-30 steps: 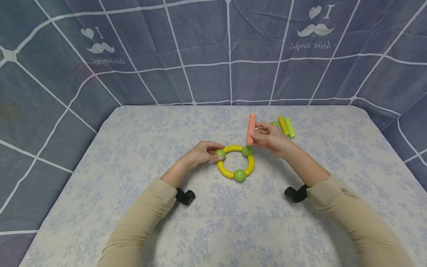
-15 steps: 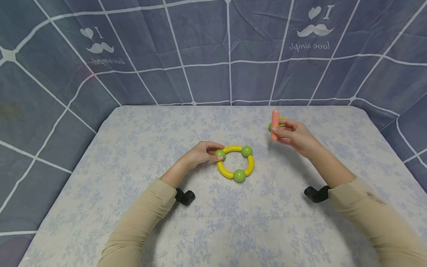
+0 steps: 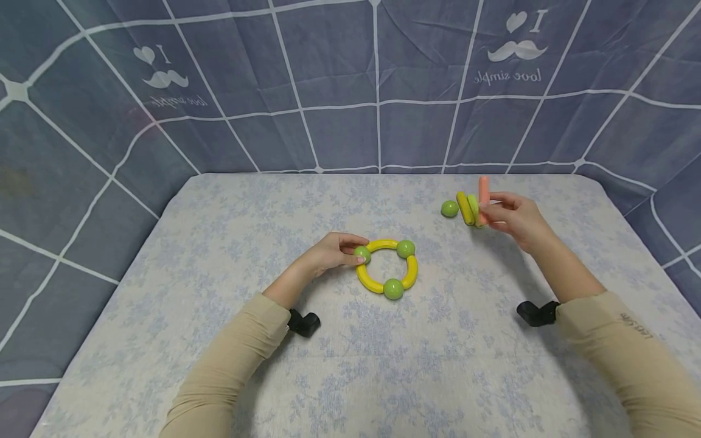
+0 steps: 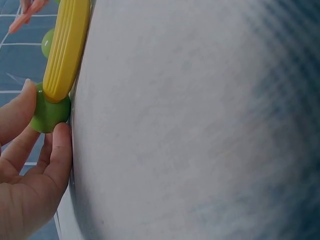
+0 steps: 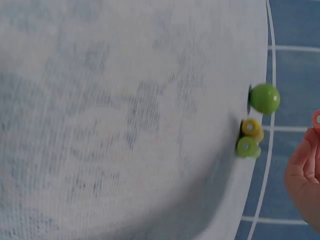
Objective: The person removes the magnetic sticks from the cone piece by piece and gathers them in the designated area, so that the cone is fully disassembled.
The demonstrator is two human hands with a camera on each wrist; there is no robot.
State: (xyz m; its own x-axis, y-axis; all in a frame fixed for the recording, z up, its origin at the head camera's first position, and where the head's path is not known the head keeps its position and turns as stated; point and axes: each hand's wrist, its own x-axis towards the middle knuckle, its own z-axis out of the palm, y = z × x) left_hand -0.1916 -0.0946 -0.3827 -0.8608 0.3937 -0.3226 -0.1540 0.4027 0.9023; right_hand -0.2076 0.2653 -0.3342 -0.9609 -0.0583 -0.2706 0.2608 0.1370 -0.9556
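Observation:
On the table lies a ring (image 3: 370, 283) of curved yellow rods joined by green balls. My left hand (image 3: 331, 251) pinches the ring's left green ball (image 4: 46, 118) between thumb and fingertips, as the left wrist view also shows. At the back right, my right hand (image 3: 517, 219) holds a salmon-pink rod (image 3: 484, 193) upright between thumb and fingers, raised above the table. Behind that rod, partly hidden by it, lies a lime-green rod (image 3: 473, 205), with a yellow rod (image 3: 465, 208) next to it. A loose green ball (image 3: 449, 208) sits just left of them.
A pale floral cloth covers the table (image 3: 350, 377). Behind its back edge hangs a blue-grey curtain (image 3: 345, 140) with white lines. A black wrist mount (image 3: 305, 323) sits at the left cuff, another black mount (image 3: 537, 314) at the right.
My right hand has moved right with the salmon-pink rod, from beside the ring to over the loose rods. The left hand and the ring have stayed in place.

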